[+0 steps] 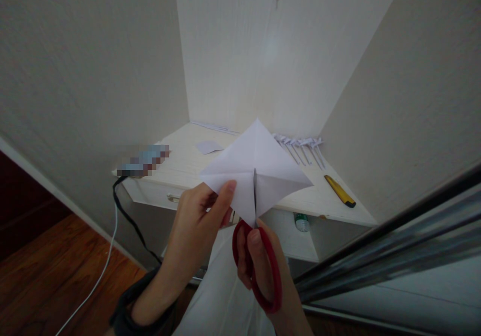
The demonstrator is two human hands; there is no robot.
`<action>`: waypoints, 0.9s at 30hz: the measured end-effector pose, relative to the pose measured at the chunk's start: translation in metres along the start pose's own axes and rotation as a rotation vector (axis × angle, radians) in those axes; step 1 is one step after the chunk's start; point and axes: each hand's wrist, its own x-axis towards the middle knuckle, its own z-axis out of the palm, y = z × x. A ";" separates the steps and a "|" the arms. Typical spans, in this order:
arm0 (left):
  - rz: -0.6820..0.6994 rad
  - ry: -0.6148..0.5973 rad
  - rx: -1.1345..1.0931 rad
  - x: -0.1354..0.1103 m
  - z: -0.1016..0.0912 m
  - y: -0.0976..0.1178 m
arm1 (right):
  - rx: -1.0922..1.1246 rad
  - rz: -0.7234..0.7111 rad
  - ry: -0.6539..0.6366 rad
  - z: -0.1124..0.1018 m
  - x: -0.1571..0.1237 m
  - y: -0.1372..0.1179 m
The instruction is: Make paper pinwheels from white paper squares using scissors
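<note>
My left hand (pixel 199 215) pinches the lower left part of a folded white paper square (pixel 259 168), held up in front of me with a corner pointing up. My right hand (pixel 259 261) has its fingers through the handles of red scissors (pixel 263 266). The scissor blades point upward and sit in a slit running up from the paper's bottom corner to about its middle. A dark sleeve covers my left wrist.
A pale wooden desk (pixel 188 168) stands in a corner between white walls. On it lie a row of folded white paper pieces (pixel 300 148), a yellow utility knife (pixel 340 191), a small paper scrap (pixel 208 147) and a blurred object with cables hanging down. A bottle (pixel 301 221) sits below the desktop.
</note>
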 end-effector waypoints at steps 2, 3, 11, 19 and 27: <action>-0.007 0.021 -0.005 0.000 0.000 0.000 | -0.010 0.006 0.009 0.001 -0.002 -0.002; -0.011 0.037 -0.011 0.000 0.000 0.000 | -0.016 0.010 -0.007 0.000 -0.004 -0.002; -0.008 0.049 -0.050 0.022 -0.022 -0.013 | -0.002 0.135 -0.220 -0.044 -0.033 0.031; -0.008 -0.647 -0.009 0.050 -0.043 -0.032 | 0.008 -0.088 0.004 -0.076 -0.010 0.007; 0.042 -0.678 -0.032 0.043 -0.033 -0.038 | -0.134 -0.001 0.317 -0.042 0.001 -0.022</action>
